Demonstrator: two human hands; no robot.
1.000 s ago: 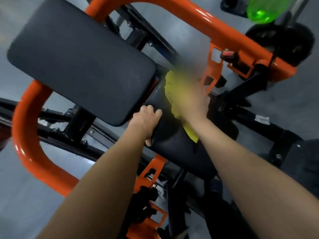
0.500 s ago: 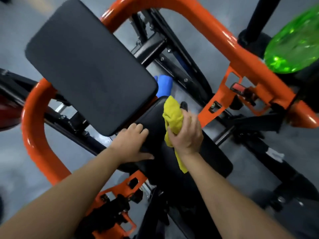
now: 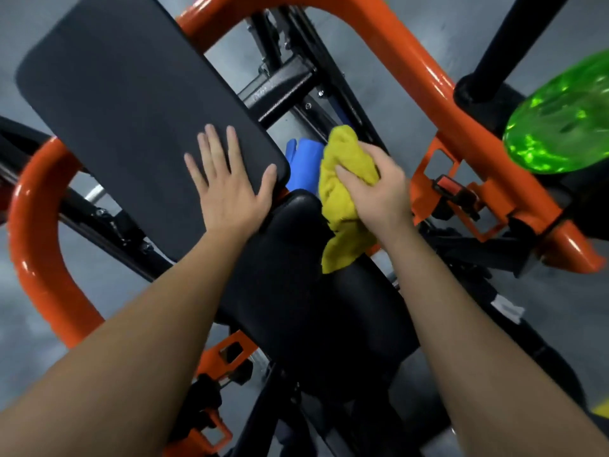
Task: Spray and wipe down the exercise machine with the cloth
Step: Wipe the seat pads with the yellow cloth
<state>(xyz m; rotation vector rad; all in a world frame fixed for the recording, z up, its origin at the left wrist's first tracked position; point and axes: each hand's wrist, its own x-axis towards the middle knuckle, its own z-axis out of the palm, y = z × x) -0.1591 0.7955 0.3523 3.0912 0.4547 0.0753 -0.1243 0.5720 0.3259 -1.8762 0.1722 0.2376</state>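
The left hand (image 3: 227,192) has moved off the seat pad (image 3: 313,291) and now lies flat, fingers straight, on the big pad (image 3: 115,94) at upper left. The right hand (image 3: 379,192) grips the yellow cloth (image 3: 342,166) at centre frame, at the seat pad's far end. Wiping probably moves to the big pad next.

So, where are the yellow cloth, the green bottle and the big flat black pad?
yellow cloth (image 3: 341,153): head view, on its bunched upper part.
green bottle (image 3: 560,127): head view, on the middle of its translucent body.
flat black pad (image 3: 125,103): head view, on its bare top surface.
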